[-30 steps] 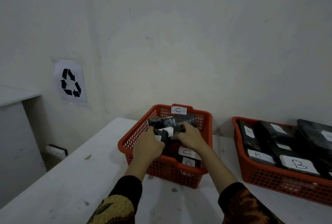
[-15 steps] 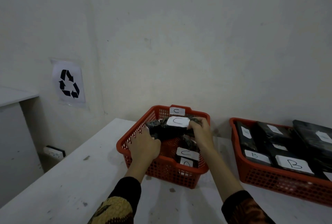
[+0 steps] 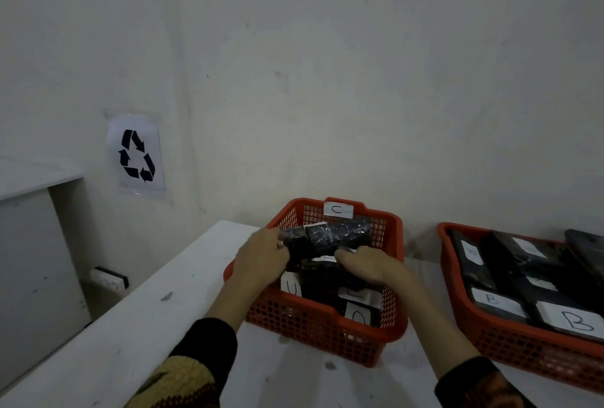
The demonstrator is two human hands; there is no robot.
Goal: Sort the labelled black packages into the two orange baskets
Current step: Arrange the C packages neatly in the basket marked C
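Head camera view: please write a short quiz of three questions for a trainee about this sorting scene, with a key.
1. True or false: the left basket has a tag marked C on its far rim.
2. Which letter shows on the package labels in the right basket? A) B  B) C  C) D
3. Fill in: the black package that both hands handle is over the ____ basket.

Key
1. True: the C tag sits on the rim.
2. A.
3. Left: the left hand grips its end; the right hand is at its near side.
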